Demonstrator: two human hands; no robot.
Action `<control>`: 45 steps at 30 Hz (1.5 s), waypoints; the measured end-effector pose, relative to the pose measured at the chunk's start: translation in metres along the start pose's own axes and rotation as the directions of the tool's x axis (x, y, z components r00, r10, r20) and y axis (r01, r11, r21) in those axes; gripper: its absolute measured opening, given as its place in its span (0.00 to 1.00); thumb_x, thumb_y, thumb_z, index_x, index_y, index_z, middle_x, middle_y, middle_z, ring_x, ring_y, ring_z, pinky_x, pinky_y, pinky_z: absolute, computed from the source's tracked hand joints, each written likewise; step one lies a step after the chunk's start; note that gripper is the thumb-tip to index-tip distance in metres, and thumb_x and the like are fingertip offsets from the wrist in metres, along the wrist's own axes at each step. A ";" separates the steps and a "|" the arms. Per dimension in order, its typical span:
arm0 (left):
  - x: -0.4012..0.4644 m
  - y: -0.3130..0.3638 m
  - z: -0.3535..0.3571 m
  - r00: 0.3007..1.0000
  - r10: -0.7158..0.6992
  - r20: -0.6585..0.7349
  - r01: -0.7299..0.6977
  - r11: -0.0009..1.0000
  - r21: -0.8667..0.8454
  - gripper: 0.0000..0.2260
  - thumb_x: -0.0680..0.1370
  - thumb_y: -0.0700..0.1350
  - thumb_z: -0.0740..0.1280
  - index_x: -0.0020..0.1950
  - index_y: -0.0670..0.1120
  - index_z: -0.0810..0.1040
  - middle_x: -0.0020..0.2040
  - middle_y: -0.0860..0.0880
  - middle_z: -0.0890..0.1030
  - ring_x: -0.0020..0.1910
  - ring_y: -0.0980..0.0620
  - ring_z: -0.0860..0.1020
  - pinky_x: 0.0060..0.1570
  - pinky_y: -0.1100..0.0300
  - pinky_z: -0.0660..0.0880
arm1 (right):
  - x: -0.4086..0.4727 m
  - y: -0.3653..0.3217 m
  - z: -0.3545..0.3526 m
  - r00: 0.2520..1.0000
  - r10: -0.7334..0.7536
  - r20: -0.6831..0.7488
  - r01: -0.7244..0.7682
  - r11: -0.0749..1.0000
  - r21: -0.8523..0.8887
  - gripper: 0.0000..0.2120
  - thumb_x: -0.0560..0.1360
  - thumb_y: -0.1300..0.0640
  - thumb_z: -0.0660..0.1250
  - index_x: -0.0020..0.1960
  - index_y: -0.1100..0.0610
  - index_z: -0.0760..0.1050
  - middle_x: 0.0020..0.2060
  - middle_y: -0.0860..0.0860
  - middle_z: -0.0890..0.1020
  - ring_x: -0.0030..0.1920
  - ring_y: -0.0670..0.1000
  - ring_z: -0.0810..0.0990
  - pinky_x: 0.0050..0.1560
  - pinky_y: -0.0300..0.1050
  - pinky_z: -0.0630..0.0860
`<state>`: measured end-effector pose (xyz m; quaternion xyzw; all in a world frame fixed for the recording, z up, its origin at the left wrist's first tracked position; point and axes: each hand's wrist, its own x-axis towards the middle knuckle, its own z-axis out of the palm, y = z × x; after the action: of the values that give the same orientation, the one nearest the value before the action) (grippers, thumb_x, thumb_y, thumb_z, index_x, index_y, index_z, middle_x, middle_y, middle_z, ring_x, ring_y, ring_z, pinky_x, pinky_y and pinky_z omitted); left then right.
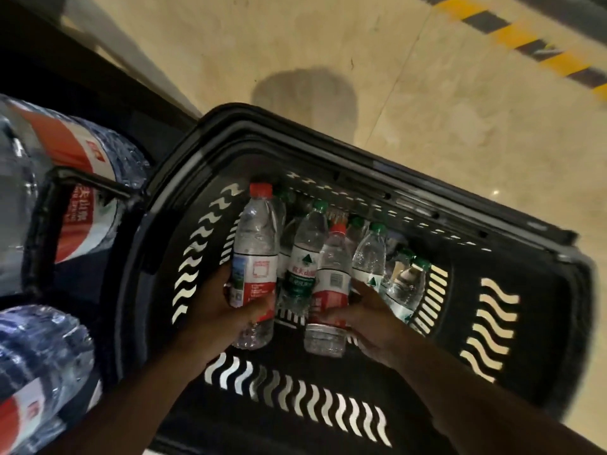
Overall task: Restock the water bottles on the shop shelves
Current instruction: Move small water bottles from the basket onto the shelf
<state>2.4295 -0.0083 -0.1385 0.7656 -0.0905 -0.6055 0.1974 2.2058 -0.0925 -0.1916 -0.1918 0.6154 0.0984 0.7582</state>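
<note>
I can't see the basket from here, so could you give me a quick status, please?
Left hand grips one red-capped bottle; right hand grips another. Both over black basket. Nothing blocking.

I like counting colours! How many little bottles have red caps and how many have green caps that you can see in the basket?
Red caps: 2, one bottle in the left hand and one in the right hand.
Green caps: 6 visible, at and a dim one at.
Total: 8 small bottles with visible caps in the black basket; more may be hidden underneath.

Dim warm light, motion blur, wide-angle bending, shadow on floor (305, 93)
</note>
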 end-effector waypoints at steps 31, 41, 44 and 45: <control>-0.545 0.219 -0.154 0.895 0.419 -0.150 -0.429 0.721 -0.545 0.25 0.65 0.55 0.78 0.61 0.57 0.82 0.58 0.49 0.86 0.57 0.47 0.84 0.56 0.51 0.81 | -0.624 -0.143 0.168 0.778 -0.616 0.124 0.628 0.770 -0.117 0.33 0.59 0.31 0.80 0.57 0.49 0.84 0.51 0.58 0.88 0.46 0.58 0.88 0.47 0.50 0.82; -0.632 0.180 -0.150 0.779 0.562 -0.277 -0.610 0.579 -0.540 0.22 0.70 0.48 0.76 0.64 0.50 0.80 0.58 0.46 0.86 0.54 0.50 0.86 0.46 0.62 0.81 | -0.680 -0.106 0.166 0.622 -0.756 0.204 0.782 0.585 -0.215 0.29 0.60 0.34 0.82 0.55 0.49 0.85 0.49 0.54 0.88 0.47 0.58 0.88 0.44 0.47 0.83; -0.661 0.157 -0.137 0.747 0.540 -0.387 -0.663 0.572 -0.483 0.25 0.69 0.54 0.77 0.63 0.48 0.81 0.56 0.47 0.86 0.54 0.49 0.86 0.48 0.62 0.81 | -0.696 -0.102 0.165 0.584 -0.758 0.290 0.811 0.530 -0.250 0.30 0.59 0.36 0.82 0.54 0.51 0.86 0.49 0.53 0.89 0.48 0.55 0.88 0.44 0.44 0.82; -0.670 0.149 -0.131 0.740 0.506 -0.443 -0.673 0.568 -0.475 0.26 0.67 0.55 0.78 0.62 0.47 0.82 0.56 0.46 0.87 0.54 0.48 0.86 0.49 0.60 0.82 | -0.701 -0.101 0.165 0.567 -0.760 0.318 0.823 0.504 -0.262 0.29 0.59 0.37 0.83 0.54 0.53 0.86 0.49 0.52 0.89 0.48 0.54 0.88 0.43 0.42 0.82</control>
<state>2.4034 0.1352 0.5452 0.6552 -0.1171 -0.3937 0.6341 2.2362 -0.0547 0.5338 -0.5872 0.3629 -0.1270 0.7123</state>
